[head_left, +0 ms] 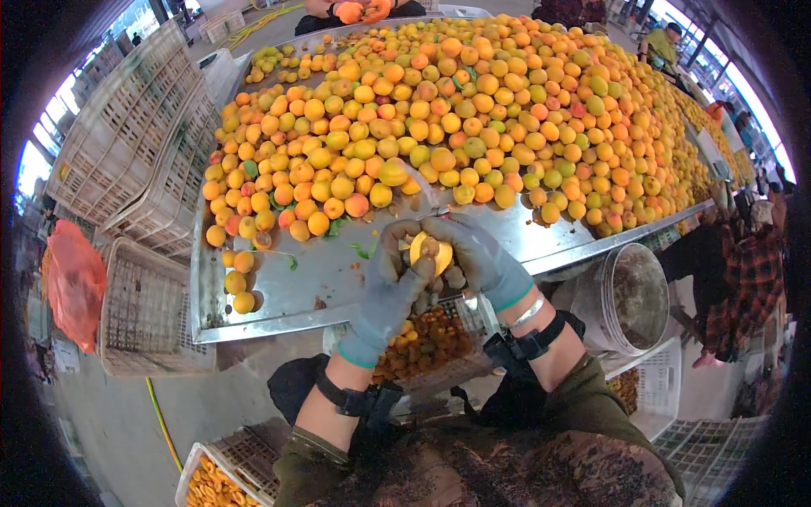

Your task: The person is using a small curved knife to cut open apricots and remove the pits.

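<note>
Both my hands wear grey gloves with teal cuffs and meet above the near edge of the metal table [317,311]. Between them is a cut-open apricot [432,254], its yellow flesh facing up and a brownish pit at its middle. My left hand [390,269] closes on the fruit from the left, thumb along its lower side. My right hand [483,258] grips it from the right with bent fingers. A thin pale sliver with a reddish spot shows just beyond the right fingers; its kind is unclear. Whole apricots [473,110] heap across the table beyond.
Below my hands sits a crate of fruit pieces [431,345]. A whitish bucket [635,297] stands right of it. Plastic crates [127,127] stack at left, near a red bag [74,283]. A crate of apricot halves [215,486] is lower left. Other people work around the table.
</note>
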`<state>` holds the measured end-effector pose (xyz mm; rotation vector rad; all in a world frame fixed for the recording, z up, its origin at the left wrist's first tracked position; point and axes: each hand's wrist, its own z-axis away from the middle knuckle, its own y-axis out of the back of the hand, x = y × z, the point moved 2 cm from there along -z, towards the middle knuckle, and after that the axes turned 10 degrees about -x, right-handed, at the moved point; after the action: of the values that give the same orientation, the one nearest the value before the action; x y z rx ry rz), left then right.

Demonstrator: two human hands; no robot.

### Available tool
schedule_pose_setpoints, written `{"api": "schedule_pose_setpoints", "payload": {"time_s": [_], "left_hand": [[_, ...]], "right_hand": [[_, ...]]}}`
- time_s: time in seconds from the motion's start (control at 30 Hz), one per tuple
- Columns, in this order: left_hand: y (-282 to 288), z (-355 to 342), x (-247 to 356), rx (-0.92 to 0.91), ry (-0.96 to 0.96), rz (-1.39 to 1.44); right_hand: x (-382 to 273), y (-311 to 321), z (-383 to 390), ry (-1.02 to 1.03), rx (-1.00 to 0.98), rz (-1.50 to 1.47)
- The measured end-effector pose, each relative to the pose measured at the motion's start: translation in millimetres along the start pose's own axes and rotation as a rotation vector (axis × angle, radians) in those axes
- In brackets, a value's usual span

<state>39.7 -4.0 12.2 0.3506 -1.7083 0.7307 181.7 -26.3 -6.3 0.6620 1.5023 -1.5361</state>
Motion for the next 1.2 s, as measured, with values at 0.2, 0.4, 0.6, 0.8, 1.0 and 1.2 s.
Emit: {"api": "schedule_pose_setpoints", "payload": {"time_s": [0.2, 0.4, 0.6, 0.8, 1.0, 1.2], "left_hand": [[19.2, -6.8, -16.3, -0.074, -0.109, -0.689], [28.8, -4.6, -31.4, -0.030, -0.170, -0.906], [21.8, -0.5, -23.3, 0.041, -0.129, -1.139], [21.8, 3.1, -30.0, 0.084, -0.099, -1.257], [29.3, -6.5, -47.0, 0.422, -0.123, -0.970], [41.1, -18.4, -49.5, 0.426, 0.236, -0.334]], "right_hand": [[5.2, 9.6, 0.5, -0.201, 0.018, 0.004], [-2.7, -6.9, 3.1, -0.212, 0.193, 0.136], [-4.2, -10.3, 1.9, -0.250, 0.144, 0.169], [-1.5, -13.7, 0.6, -0.256, 0.251, 0.205], [9.6, -11.2, 0.9, -0.070, 0.267, 0.357], [9.1, -4.1, 5.9, -0.016, 0.235, 0.492]]}}
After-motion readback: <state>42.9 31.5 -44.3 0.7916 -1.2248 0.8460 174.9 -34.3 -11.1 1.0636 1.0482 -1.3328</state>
